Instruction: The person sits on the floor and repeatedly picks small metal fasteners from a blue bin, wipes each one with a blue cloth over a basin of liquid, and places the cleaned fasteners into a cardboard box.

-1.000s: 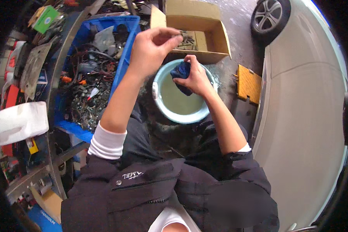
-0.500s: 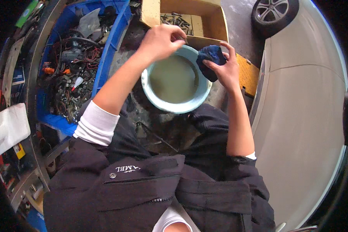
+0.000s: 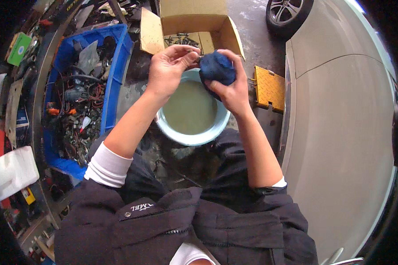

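My right hand (image 3: 234,90) is wrapped round a bunched dark blue cloth (image 3: 217,70) above the far rim of a light blue basin (image 3: 191,140). My left hand (image 3: 168,70) is closed in a pinch just left of the cloth. Between thumb and fingertips it grips a small, thin metal bolt (image 3: 199,54), mostly hidden by the fingers, its end touching the cloth. Murky greenish-grey water (image 3: 190,110) fills much of the basin. Beyond it stands an open cardboard box (image 3: 227,37) with several dark bolts (image 3: 181,39) lying on its bottom.
At the left is a blue crate (image 3: 112,88) full of wires and parts, beside a cluttered rack (image 3: 20,115). A yellow ramp (image 3: 269,89) lies to the right of the basin. A pale car body (image 3: 340,128) with its wheel (image 3: 287,13) bounds the right side.
My two hands have come together: the cloth moved left to meet the bolt in my left hand. The view has shifted, so the basin sits lower in it.
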Action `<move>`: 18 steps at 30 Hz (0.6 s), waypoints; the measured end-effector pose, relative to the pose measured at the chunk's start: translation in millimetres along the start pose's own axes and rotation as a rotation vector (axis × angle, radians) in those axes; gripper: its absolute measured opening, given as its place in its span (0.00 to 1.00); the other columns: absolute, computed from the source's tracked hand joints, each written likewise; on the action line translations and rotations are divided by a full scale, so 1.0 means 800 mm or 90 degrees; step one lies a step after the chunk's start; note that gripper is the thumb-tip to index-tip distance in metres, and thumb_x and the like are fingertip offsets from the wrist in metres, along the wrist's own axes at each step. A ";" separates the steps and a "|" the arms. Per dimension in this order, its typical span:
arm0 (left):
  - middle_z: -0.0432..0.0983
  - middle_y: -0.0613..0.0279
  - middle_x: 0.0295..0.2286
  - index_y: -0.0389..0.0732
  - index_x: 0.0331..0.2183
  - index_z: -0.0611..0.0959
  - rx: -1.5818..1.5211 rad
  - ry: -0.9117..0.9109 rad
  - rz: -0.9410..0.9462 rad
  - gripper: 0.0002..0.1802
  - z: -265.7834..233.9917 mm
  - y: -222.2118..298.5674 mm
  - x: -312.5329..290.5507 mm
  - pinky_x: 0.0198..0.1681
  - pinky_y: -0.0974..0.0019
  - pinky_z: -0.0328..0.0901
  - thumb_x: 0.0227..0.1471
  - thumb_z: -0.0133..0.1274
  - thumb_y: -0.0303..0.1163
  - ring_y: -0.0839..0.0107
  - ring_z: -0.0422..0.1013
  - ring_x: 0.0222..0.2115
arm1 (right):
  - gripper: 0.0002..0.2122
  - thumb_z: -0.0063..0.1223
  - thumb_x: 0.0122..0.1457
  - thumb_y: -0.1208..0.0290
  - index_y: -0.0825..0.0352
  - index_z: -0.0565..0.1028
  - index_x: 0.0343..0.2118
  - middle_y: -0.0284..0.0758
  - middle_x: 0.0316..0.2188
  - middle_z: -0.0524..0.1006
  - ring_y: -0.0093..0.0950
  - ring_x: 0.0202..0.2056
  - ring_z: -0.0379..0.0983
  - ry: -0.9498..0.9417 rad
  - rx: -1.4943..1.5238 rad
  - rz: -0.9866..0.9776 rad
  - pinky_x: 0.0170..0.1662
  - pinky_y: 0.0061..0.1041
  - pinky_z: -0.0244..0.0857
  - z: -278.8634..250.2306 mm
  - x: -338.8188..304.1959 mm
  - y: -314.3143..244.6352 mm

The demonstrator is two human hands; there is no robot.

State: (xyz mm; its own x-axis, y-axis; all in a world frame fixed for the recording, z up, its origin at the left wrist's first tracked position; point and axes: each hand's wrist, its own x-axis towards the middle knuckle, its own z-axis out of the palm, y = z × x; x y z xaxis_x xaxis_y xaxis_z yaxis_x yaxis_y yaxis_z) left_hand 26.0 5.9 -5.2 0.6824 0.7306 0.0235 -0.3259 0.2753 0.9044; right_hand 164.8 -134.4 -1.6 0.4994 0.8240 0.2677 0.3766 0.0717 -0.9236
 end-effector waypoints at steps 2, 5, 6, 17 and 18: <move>0.85 0.57 0.40 0.34 0.42 0.86 0.109 -0.031 0.020 0.10 -0.004 0.004 0.005 0.47 0.68 0.76 0.59 0.63 0.26 0.74 0.80 0.39 | 0.35 0.71 0.45 0.73 0.59 0.69 0.59 0.41 0.49 0.79 0.34 0.52 0.77 0.030 -0.022 0.021 0.58 0.32 0.69 -0.001 -0.008 -0.004; 0.86 0.58 0.36 0.34 0.43 0.87 0.240 -0.074 -0.015 0.12 0.008 0.006 -0.006 0.45 0.70 0.75 0.58 0.65 0.27 0.76 0.79 0.37 | 0.35 0.73 0.46 0.68 0.59 0.70 0.60 0.42 0.48 0.81 0.35 0.50 0.80 0.079 0.007 0.077 0.56 0.34 0.71 0.003 -0.016 0.000; 0.86 0.60 0.36 0.35 0.48 0.87 0.213 -0.068 0.001 0.16 0.006 -0.004 -0.005 0.45 0.71 0.75 0.57 0.65 0.28 0.76 0.79 0.36 | 0.35 0.74 0.48 0.67 0.58 0.70 0.60 0.42 0.48 0.81 0.35 0.50 0.80 0.086 0.010 0.081 0.56 0.34 0.71 0.006 -0.014 0.002; 0.81 0.59 0.38 0.47 0.58 0.82 0.559 -0.194 0.195 0.30 -0.005 0.016 -0.009 0.49 0.68 0.74 0.56 0.55 0.14 0.74 0.78 0.39 | 0.30 0.71 0.55 0.61 0.61 0.73 0.61 0.46 0.51 0.78 0.40 0.53 0.77 0.086 -0.161 -0.041 0.57 0.36 0.70 0.011 -0.012 -0.004; 0.81 0.58 0.39 0.48 0.58 0.82 0.591 -0.194 0.216 0.30 -0.007 0.017 -0.009 0.48 0.68 0.74 0.55 0.57 0.15 0.74 0.78 0.39 | 0.29 0.70 0.56 0.62 0.61 0.73 0.60 0.46 0.51 0.78 0.41 0.53 0.76 0.075 -0.154 -0.065 0.56 0.36 0.70 0.011 -0.013 -0.009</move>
State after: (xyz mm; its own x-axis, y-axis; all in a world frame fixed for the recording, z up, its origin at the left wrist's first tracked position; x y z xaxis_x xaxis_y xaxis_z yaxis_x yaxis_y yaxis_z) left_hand 13.2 7.9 4.6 0.8274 0.4555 0.3284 0.0132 -0.6004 0.7996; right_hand 150.0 -138.7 0.1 0.5306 0.7478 0.3991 0.5979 0.0035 -0.8015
